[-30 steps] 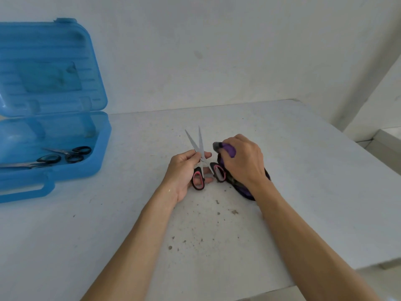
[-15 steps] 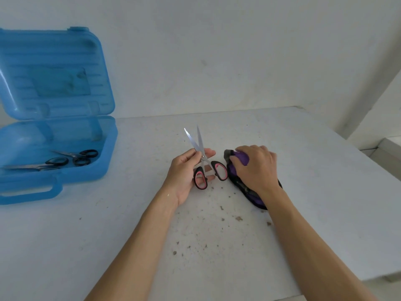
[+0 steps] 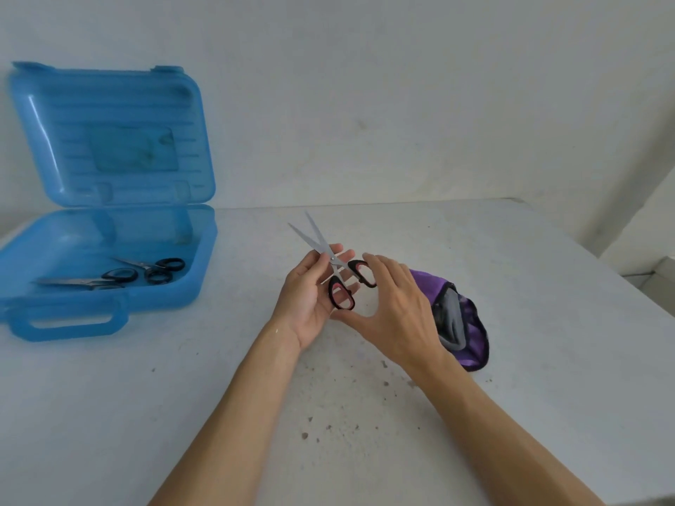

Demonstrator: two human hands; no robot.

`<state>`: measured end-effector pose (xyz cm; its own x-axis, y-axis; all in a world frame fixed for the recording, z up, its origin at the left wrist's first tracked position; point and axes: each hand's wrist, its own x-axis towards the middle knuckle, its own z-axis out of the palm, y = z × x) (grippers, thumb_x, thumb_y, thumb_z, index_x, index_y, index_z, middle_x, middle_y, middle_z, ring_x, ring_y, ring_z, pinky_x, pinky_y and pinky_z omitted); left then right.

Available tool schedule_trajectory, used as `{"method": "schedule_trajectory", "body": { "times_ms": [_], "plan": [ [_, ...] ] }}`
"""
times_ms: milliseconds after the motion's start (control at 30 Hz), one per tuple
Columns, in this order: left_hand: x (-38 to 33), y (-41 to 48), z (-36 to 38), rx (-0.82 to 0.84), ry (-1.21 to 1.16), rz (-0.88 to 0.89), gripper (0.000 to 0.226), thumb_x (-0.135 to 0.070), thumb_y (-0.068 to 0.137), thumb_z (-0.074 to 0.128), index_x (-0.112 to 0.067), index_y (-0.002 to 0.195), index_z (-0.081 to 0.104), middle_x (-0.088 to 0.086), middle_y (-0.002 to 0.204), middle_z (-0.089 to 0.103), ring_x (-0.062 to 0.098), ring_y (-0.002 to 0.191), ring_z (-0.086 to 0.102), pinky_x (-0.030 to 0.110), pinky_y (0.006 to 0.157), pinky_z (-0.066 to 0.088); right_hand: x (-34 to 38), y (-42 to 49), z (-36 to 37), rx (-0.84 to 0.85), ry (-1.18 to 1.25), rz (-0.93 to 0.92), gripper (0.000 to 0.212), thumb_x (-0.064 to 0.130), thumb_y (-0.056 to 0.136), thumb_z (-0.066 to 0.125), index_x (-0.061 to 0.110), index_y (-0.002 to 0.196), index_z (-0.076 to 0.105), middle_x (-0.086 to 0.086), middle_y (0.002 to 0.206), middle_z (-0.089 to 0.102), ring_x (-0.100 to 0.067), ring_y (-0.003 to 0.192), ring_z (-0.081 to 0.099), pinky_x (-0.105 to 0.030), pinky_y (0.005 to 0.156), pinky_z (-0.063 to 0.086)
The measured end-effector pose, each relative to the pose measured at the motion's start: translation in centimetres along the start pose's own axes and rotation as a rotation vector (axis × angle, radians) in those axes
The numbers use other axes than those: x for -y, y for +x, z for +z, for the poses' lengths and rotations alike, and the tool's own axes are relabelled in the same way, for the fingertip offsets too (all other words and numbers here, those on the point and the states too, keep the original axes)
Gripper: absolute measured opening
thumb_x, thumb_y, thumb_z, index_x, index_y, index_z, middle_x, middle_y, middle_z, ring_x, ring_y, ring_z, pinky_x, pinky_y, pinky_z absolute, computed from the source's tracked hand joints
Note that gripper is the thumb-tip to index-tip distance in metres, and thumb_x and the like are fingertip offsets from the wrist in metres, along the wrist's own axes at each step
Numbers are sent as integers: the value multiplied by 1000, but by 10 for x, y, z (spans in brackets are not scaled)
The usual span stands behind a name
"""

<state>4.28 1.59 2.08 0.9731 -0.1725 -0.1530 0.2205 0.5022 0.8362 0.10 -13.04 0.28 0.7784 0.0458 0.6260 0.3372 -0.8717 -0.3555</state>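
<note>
The left hand (image 3: 310, 301) lies palm up just above the table (image 3: 555, 315), thumb pressed down near the pivot of a pair of scissors (image 3: 355, 266) and holding them against the fingers. The scissors have red and black handles. Their blades stand apart in a narrow V, pointing up and away from the hand. One handle loop rests over the left palm; the other sticks out towards the right hand (image 3: 398, 312).

The right hand is open, fingers straight and slightly spread, fingertips right at that outer loop; whether they touch it cannot be told, since the hand covers part of the loop.

Just behind the right hand, partly hidden by it, a crumpled purple cloth bag (image 3: 471, 330) lies on the table. Well to the left of the left hand sits an open blue plastic case (image 3: 113, 315), its lid upright, with two black-handled scissors (image 3: 160, 270) inside. A faded patch on the lid is too blurred to read. Dark crumbs (image 3: 384, 364) speckle the table between the forearms.
</note>
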Motion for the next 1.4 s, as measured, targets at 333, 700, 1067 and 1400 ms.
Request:
{"method": "schedule_trajectory", "body": {
  "times_ms": [333, 700, 1067, 1400],
  "plan": [
    [-23, -13, -7, 53, 410, 98, 24, -18, 104, 58, -24, 123, 70, 2, 119, 77, 20, 105, 75, 33, 93, 58, -1, 9, -8, 79, 234, 118, 63, 37, 72, 91, 20, 127, 66, 13, 114, 54, -1, 95, 54, -4, 82, 41],
    [-162, -61, -153, -618, 863, 582, 12, -19, 96, 63, -24, 93, 73, -6, 88, 79, 8, 77, 73, 29, 78, 55, 80, 85, 8, 362, 796, 299, 32, 23, 72, 91, 24, 101, 78, 6, 92, 78, -7, 84, 69, -19, 74, 49],
    [-172, -76, -311, -799, 1761, 218, 61, -49, 108, 27, -14, 157, 34, 11, 168, 27, 33, 157, 14, 51, 126, 6, 220, 169, 138, 751, 441, 30, 47, 37, 70, 93, 13, 108, 79, 1, 96, 75, -17, 93, 66, -29, 83, 52],
    [-162, -75, -314, -764, 1804, 280, 62, -48, 108, 17, -18, 161, 27, 7, 170, 20, 32, 158, 7, 52, 127, 4, 245, 152, 187, 863, 166, -220, 29, 30, 84, 83, 19, 111, 78, 1, 102, 77, -18, 95, 68, -29, 88, 55]
  ]
}}
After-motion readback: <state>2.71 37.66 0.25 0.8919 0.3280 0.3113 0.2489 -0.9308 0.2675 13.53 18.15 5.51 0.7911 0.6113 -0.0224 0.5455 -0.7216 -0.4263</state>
